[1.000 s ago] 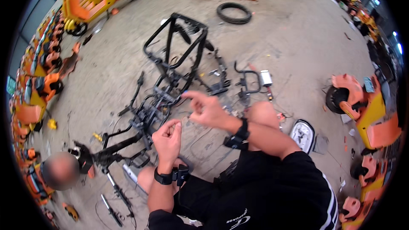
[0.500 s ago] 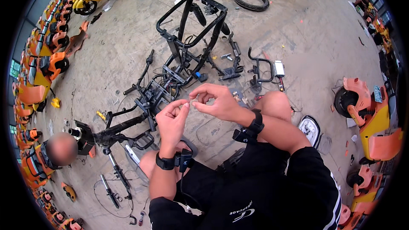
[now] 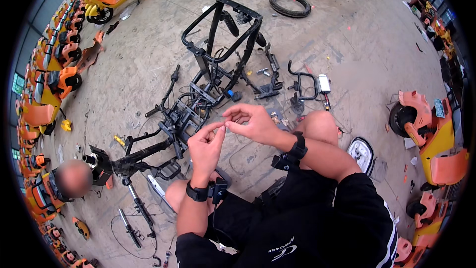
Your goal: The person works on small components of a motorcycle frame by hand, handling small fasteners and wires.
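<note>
My left hand [image 3: 206,145] and my right hand [image 3: 253,123] meet in front of my knees, fingertips touching. Both pinch at one spot, where whatever they hold is too small to name. Just beyond them a black scooter frame [image 3: 223,59] lies stripped on the concrete floor [image 3: 342,54], with cables and brackets along its middle. A blue connector [image 3: 230,93] shows on the frame, past my right hand. Small loose parts [image 3: 277,118] lie on the floor beside my right hand.
Beyond the frame lies a black tyre [image 3: 290,4]. A bent black tube bracket [image 3: 303,84] and a silver box [image 3: 324,83] sit to the right. Shock absorbers [image 3: 134,228] lie at lower left. Orange-yellow scooters [image 3: 424,134] line both sides; a person [image 3: 74,178] is at left.
My left hand has moved slightly right and down, and its fingertips now touch those of my right hand. The view has shifted a little.
</note>
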